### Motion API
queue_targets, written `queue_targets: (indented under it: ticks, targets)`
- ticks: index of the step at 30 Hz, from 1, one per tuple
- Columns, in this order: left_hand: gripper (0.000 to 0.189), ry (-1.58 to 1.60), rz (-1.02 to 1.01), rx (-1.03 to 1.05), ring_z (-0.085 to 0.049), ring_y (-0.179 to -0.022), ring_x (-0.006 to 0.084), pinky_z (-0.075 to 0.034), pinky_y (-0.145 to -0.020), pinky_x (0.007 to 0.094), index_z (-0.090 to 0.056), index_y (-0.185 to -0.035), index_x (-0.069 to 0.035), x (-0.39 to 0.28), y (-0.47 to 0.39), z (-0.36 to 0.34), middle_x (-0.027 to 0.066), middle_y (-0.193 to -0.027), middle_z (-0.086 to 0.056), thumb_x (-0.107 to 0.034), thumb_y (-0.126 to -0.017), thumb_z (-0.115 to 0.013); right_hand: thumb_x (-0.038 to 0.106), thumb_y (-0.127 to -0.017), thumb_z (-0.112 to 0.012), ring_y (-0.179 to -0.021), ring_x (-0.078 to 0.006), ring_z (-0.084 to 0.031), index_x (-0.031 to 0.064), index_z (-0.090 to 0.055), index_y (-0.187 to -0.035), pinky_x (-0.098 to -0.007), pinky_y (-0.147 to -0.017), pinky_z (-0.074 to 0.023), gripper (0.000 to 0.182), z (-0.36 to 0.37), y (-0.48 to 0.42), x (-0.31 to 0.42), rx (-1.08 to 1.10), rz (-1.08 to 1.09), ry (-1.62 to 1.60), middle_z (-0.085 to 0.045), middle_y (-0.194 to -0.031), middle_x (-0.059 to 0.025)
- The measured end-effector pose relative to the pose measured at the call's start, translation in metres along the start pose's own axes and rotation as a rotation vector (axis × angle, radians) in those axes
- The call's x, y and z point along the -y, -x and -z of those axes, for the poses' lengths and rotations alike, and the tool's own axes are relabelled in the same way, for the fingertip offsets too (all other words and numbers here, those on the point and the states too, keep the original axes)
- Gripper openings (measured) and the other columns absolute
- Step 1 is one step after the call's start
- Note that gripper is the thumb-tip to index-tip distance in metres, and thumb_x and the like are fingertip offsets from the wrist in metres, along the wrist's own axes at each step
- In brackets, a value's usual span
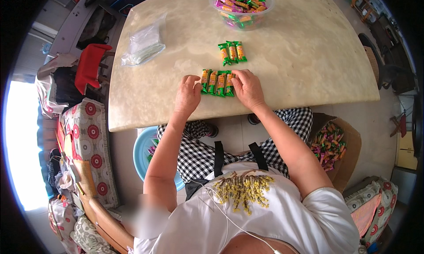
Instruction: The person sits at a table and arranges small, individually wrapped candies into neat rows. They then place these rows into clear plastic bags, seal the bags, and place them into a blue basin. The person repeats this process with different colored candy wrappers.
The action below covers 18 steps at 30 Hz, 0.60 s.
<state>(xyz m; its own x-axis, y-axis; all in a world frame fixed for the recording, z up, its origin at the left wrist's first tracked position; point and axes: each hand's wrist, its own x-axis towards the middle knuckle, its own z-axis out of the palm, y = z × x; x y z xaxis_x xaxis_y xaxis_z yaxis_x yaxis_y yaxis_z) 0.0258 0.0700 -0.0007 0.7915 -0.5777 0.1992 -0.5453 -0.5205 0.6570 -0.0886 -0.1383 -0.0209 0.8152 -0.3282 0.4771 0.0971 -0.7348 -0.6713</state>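
Several small green-and-orange wrapped snack packets [217,83] lie side by side in a row near the table's front edge. At the row's left end is my left hand [189,92], fingers bent, beside the outermost packet. My right hand [247,86] touches the right end of the row with its fingertips; whether it grips a packet cannot be told. Just beyond, three more green packets [232,52] lie together. A clear plastic bowl [243,22] at the far side holds many green and pink packets. On the left of the table lies a stack of clear plastic bags [144,43].
The pale marble-patterned table [298,65] has its front edge just before my lap. A cardboard box [351,144] full of packets stands on the floor at right. A blue basin [140,148] with some packets is at lower left. A patterned sofa [94,131] stands further left.
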Motion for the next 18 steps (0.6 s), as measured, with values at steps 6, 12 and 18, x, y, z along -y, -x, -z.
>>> queue_targets:
  ticks: [6,12,18]
  targets:
    - [0.057,-0.495,-0.278,0.203,-0.026,-0.145,0.0374,-0.03,-0.114,0.0493,-0.044,-0.144,-0.011,-0.029,0.008,-0.008,0.0192,-0.155,-0.032,-0.026,-0.092,-0.06,0.021,-0.079,-0.073,-0.109,-0.0309,-0.055,0.0052,-0.063,-0.111,-0.0419,-0.095,-0.0481,0.037,0.009,0.005,0.018,0.126,0.235,0.074,-0.055,-0.118,-0.012]
    - [0.063,-0.416,-0.185,0.226,-0.02,-0.147,0.0383,-0.025,-0.118,0.0461,-0.039,-0.147,-0.005,-0.042,0.015,-0.03,0.0212,-0.157,-0.025,-0.027,-0.092,-0.058,0.017,-0.077,-0.072,-0.106,-0.0321,-0.055,0.0054,-0.061,-0.099,-0.0428,-0.092,-0.0484,0.027,0.007,0.003,0.014,0.125,0.27,0.118,-0.056,-0.11,-0.0122]
    - [0.064,-0.414,-0.175,0.175,-0.021,-0.147,0.0399,-0.029,-0.116,0.0461,-0.039,-0.147,-0.003,-0.045,0.019,-0.036,0.0227,-0.156,-0.026,-0.026,-0.091,-0.06,0.014,-0.077,-0.069,-0.105,-0.0322,-0.054,0.0055,-0.061,-0.097,-0.043,-0.092,-0.0482,0.023,0.006,0.004,0.013,0.113,0.267,0.101,-0.056,-0.109,-0.0124]
